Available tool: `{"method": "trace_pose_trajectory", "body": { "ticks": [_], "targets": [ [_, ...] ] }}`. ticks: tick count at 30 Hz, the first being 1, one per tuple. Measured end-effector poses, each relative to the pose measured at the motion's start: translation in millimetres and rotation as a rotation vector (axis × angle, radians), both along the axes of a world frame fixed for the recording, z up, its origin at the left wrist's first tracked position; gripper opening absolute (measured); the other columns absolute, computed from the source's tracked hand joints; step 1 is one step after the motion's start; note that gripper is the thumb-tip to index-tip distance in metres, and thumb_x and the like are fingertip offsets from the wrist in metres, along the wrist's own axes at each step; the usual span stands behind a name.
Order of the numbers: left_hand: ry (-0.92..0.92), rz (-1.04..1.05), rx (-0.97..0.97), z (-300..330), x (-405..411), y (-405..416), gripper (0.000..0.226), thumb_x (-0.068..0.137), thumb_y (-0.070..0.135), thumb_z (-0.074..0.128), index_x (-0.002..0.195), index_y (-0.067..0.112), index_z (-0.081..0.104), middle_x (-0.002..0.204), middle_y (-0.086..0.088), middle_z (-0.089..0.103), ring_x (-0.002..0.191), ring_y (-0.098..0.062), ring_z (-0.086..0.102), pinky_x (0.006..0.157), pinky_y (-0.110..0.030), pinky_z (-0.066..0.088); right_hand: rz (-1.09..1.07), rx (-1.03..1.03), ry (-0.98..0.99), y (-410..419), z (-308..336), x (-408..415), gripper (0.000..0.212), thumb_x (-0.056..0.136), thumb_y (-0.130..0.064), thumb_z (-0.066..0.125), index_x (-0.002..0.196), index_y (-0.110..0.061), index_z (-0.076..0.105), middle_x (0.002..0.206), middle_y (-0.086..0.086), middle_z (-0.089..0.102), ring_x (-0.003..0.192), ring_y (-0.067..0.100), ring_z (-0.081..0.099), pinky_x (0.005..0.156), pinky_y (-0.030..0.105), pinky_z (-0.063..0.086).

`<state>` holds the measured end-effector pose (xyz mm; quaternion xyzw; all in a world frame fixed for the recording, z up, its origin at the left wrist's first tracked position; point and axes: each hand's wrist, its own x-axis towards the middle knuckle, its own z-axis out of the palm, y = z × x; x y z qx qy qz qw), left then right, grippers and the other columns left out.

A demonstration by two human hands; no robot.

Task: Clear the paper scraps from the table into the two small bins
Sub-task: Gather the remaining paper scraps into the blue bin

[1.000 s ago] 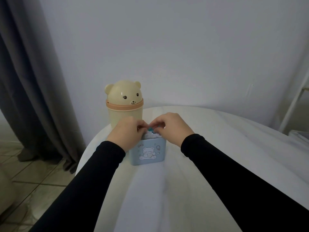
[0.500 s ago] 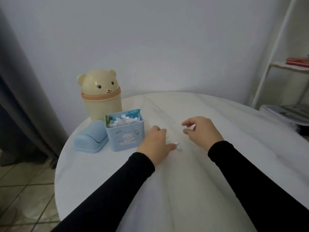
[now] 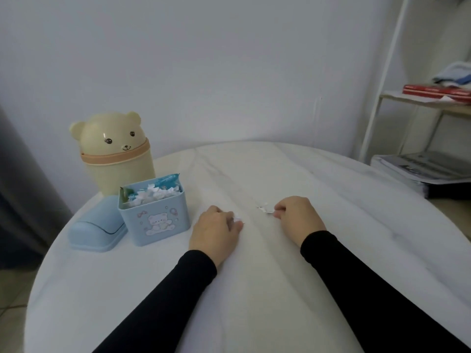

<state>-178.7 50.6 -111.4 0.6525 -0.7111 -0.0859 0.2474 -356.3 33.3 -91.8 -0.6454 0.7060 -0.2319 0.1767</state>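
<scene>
Curtain (image 3: 15, 179) hangs grey at the far left, off the table's left edge. On the round white table (image 3: 254, 289), close to its far-left edge, stands the cream bear bin (image 3: 114, 154), upright with its bear-head lid on. In front of it, nearer the left edge, the blue lid (image 3: 98, 229) lies flat on the tabletop, just beside the blue bin (image 3: 155, 217), which stands open and is heaped to the rim with white paper scraps (image 3: 155, 193) and a blue wrapper (image 3: 168, 180) poking up at its back. To the right of the blue bin, near the middle of the table, the left hand (image 3: 216, 231) rests knuckles up with its fingers curled under, and a small white scrap (image 3: 237, 219) shows at its fingertips, pinched there against the tabletop; how much paper is tucked inside the curled fingers cannot be told. A short gap of bare table separates it from the right hand (image 3: 298, 217), which also lies knuckles up, fingers curled, its fingertips closed on the near end of a few loose scraps (image 3: 265, 209). Those scraps lie on the tabletop just left of the right hand's fingertips, between the two hands. Both arms wear black sleeves (image 3: 356, 276) that reach back to the near edge. Past the table's right edge stands a white shelf (image 3: 382, 98) carrying a red book (image 3: 435, 90) and folded cloth (image 3: 453, 76), with a stack of papers (image 3: 420, 169) lower down
</scene>
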Motion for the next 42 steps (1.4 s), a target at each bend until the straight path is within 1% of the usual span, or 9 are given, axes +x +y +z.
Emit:
{"method": "trace_pose_trajectory", "body": {
  "ticks": [2, 6, 9, 12, 16, 25, 28, 37, 42],
  "targets": [
    [0.018, -0.024, -0.023, -1, -3, -4, 0.031, 0.093, 0.037, 0.051, 0.1, 0.013, 0.07, 0.092, 0.0, 0.051, 0.09, -0.017, 0.052, 0.073, -0.021, 0.032, 0.061, -0.025, -0.007, -8, 0, 1, 0.025, 0.09, -0.003, 0.052, 0.11, 0.009, 0.062, 0.118, 0.028, 0.059, 0.111, 0.039, 0.057, 0.094, 0.043, 0.048],
    [0.057, -0.05, -0.06, 1, -5, -15, 0.029, 0.093, 0.035, 0.054, 0.115, 0.021, 0.067, 0.097, 0.001, 0.056, 0.093, -0.014, 0.054, 0.075, -0.015, 0.029, 0.181, -0.076, -0.04, -20, -4, -1, 0.033, 0.092, -0.015, 0.057, 0.124, -0.012, 0.062, 0.109, 0.004, 0.059, 0.103, 0.018, 0.055, 0.086, 0.02, 0.037],
    [0.113, -0.13, -0.068, 0, -4, -24, 0.039, 0.092, 0.028, 0.059, 0.13, 0.02, 0.057, 0.112, 0.004, 0.051, 0.099, -0.013, 0.052, 0.081, -0.008, 0.027, 0.278, -0.113, -0.03, -30, -7, -4, 0.045, 0.091, -0.018, 0.06, 0.135, -0.02, 0.051, 0.129, -0.001, 0.048, 0.119, 0.014, 0.045, 0.094, 0.016, 0.028],
    [0.081, -0.234, -0.087, 0, -4, -31, 0.035, 0.09, 0.016, 0.061, 0.126, 0.016, 0.061, 0.122, 0.002, 0.053, 0.103, -0.016, 0.054, 0.085, -0.007, 0.028, 0.398, -0.096, 0.023, -40, -7, -4, 0.041, 0.093, -0.015, 0.057, 0.134, -0.02, 0.053, 0.135, -0.002, 0.051, 0.126, 0.015, 0.043, 0.102, 0.018, 0.028],
    [0.036, -0.295, -0.117, 3, -7, -39, 0.022, 0.09, 0.011, 0.06, 0.107, 0.017, 0.073, 0.104, -0.001, 0.062, 0.087, -0.009, 0.054, 0.075, -0.007, 0.03, 0.478, -0.108, 0.113, -50, -8, 2, 0.032, 0.095, -0.015, 0.054, 0.126, -0.016, 0.061, 0.125, -0.001, 0.056, 0.116, 0.014, 0.049, 0.101, 0.02, 0.033],
    [0.014, -0.242, -0.138, 4, -13, -47, 0.018, 0.091, 0.015, 0.058, 0.098, 0.018, 0.074, 0.084, -0.003, 0.056, 0.083, -0.019, 0.056, 0.071, -0.019, 0.036, 0.417, -0.193, 0.117, -47, -9, 14, 0.025, 0.089, -0.005, 0.049, 0.096, -0.016, 0.07, 0.083, -0.007, 0.049, 0.08, 0.011, 0.055, 0.073, 0.021, 0.044],
    [0.081, -0.166, -0.162, 5, -9, -45, 0.017, 0.09, 0.015, 0.058, 0.096, 0.018, 0.074, 0.078, 0.006, 0.051, 0.075, -0.01, 0.05, 0.066, -0.005, 0.032, 0.39, -0.207, 0.152, -44, -11, 15, 0.022, 0.091, -0.006, 0.049, 0.097, -0.016, 0.068, 0.091, -0.002, 0.053, 0.089, 0.018, 0.058, 0.079, 0.029, 0.049],
    [0.1, -0.157, -0.147, 11, -2, -36, 0.02, 0.092, 0.019, 0.057, 0.106, 0.022, 0.071, 0.084, 0.008, 0.056, 0.067, 0.001, 0.044, 0.067, -0.002, 0.031, 0.256, -0.274, -0.214, -30, -7, -7, 0.02, 0.09, -0.01, 0.058, 0.101, -0.016, 0.074, 0.098, -0.006, 0.07, 0.086, 0.002, 0.058, 0.07, -0.002, 0.036],
    [0.036, -0.145, -0.016, 20, 11, -36, 0.026, 0.093, 0.02, 0.055, 0.115, 0.024, 0.067, 0.092, 0.006, 0.058, 0.081, -0.007, 0.047, 0.073, -0.011, 0.03, 0.291, -0.126, 0.012, -30, -1, -12, 0.029, 0.092, -0.025, 0.059, 0.121, -0.023, 0.063, 0.111, -0.005, 0.057, 0.09, 0.006, 0.047, 0.077, 0.016, 0.034]
  ]
}}
